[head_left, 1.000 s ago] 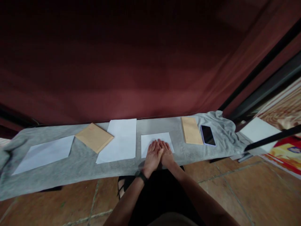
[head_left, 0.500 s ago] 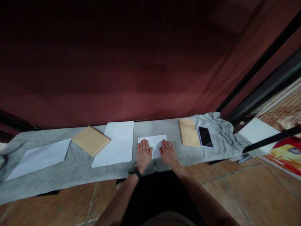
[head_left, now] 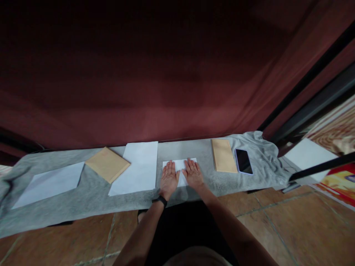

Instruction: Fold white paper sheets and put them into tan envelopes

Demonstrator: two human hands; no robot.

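A small white sheet of paper (head_left: 181,180) lies on the grey cloth right in front of me, and my palms cover much of it. My left hand (head_left: 169,180) rests flat on its left part, fingers stretched away from me. On the right part lies my right hand (head_left: 193,174), also flat with straight fingers. The thumbs point toward each other with a narrow gap of paper between them. To the left of my left hand is a stack of larger white paper (head_left: 140,168). Whether the small sheet is folded I cannot tell.
A brown envelope (head_left: 107,164) overlaps the white stack, and more white paper (head_left: 52,184) lies far left. On the right are brown envelopes (head_left: 224,156) and a phone (head_left: 244,161). Grey cloth (head_left: 83,205) covers the narrow bench against a dark red panel (head_left: 166,92).
My right hand has slid a little up and to the left on the small sheet, nearer my left hand. My left hand has shifted slightly toward me.
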